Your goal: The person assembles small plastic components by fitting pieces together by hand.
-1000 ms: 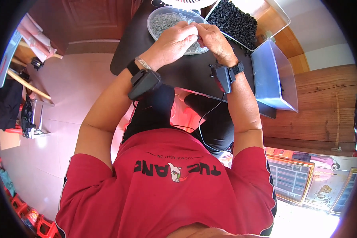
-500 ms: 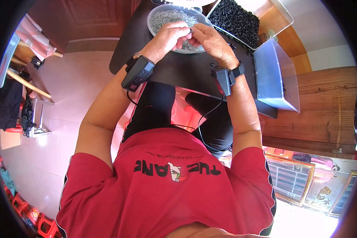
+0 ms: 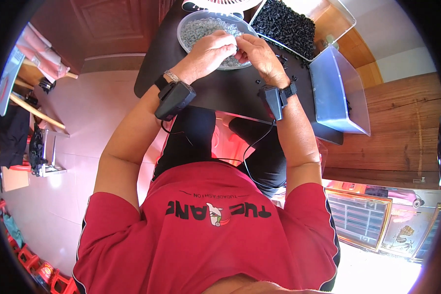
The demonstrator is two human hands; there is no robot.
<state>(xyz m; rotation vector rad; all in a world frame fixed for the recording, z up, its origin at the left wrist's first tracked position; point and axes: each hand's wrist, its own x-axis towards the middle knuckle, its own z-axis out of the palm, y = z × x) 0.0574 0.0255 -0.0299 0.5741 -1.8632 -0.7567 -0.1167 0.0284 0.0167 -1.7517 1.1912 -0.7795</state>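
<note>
My left hand [image 3: 207, 56] and my right hand [image 3: 260, 58] meet over the near part of a round clear tub [image 3: 180, 38]. Their fingertips are pinched together around a small black piece [image 3: 237, 44], mostly covered by the fingers. Small clear plastic pieces [image 3: 199, 30] fill the tub beneath. To the right, many small black plastic parts [image 3: 285, 28] lie in a clear rectangular box [image 3: 339, 35]. A few loose black parts [image 3: 282, 60] are scattered on the dark table [image 3: 157, 66] near my right hand.
A bluish translucent bin [image 3: 339, 93] lies tilted at the table's right edge, beside a wooden cabinet [image 3: 387, 127]. A white ribbed round object [image 3: 228, 5] stands at the far edge. Black boxes with cables [image 3: 175, 100] are strapped to both wrists.
Both hands have come slightly nearer to me, still together over the tub and pinching. The view has shifted a little; the containers keep their places on the table.
</note>
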